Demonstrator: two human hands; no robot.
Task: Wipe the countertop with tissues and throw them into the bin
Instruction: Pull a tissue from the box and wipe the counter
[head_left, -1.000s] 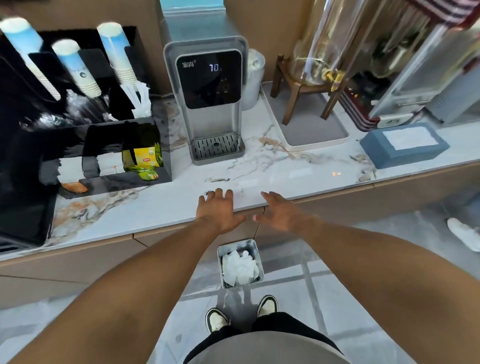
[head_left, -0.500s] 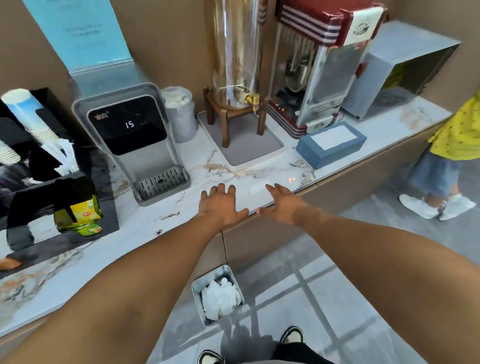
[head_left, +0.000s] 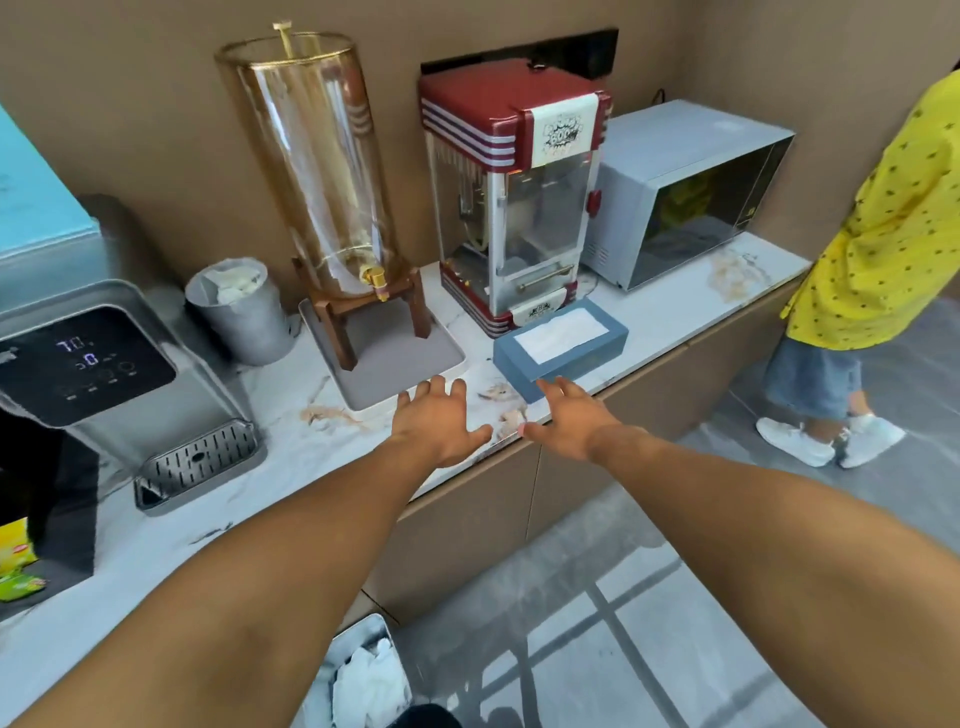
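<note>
A blue tissue box (head_left: 563, 345) with a white tissue showing on top lies near the front edge of the white marble countertop (head_left: 291, 467). My right hand (head_left: 563, 418) is stretched out flat, fingers apart and holding nothing, its fingertips just short of the box's near side. My left hand (head_left: 441, 421) is also flat and spread with nothing in it, over the counter edge left of the box. On the floor below stands a square metal bin (head_left: 366, 675) with crumpled white tissues inside. Brownish marks show on the marble between my hands.
A water dispenser (head_left: 104, 384) stands at left, then a grey cup with tissues (head_left: 241, 317), a glass drink dispenser (head_left: 322, 171) on a tray (head_left: 395, 364), a red popcorn machine (head_left: 511, 192) and a microwave (head_left: 685, 192). A person in a yellow shirt (head_left: 883, 218) stands at right.
My view has swung right along the counter, and both open hands have shifted right with it, from in front of the water dispenser to the tissue box. The floor bin now sits lower left.
</note>
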